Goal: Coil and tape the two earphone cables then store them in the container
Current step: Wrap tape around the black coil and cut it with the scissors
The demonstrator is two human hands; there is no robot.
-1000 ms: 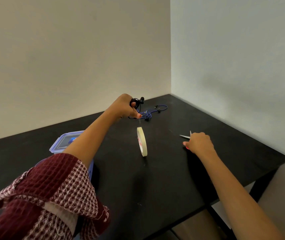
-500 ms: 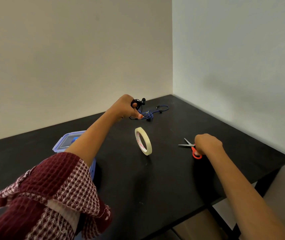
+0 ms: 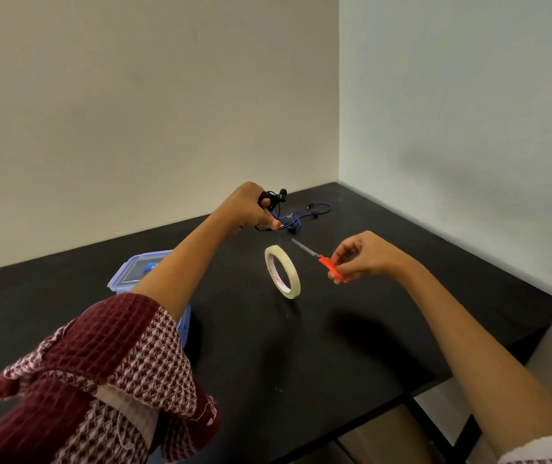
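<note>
Between your left hand (image 3: 251,209) and right hand (image 3: 365,257), the tape roll (image 3: 282,271) stands on edge on the black surface (image 3: 368,329), touching neither. Left hand: clenched round the coiled black earphone cable (image 3: 273,199). The blue earphone cable (image 3: 315,211) lies loose on the surface just beyond that hand, to its right. Right hand: pinching the orange handle of the scissors (image 3: 321,259), blades pointing towards the left hand. Your left forearm and sleeve (image 3: 110,373) partly hide the blue-lidded container (image 3: 140,272).
</note>
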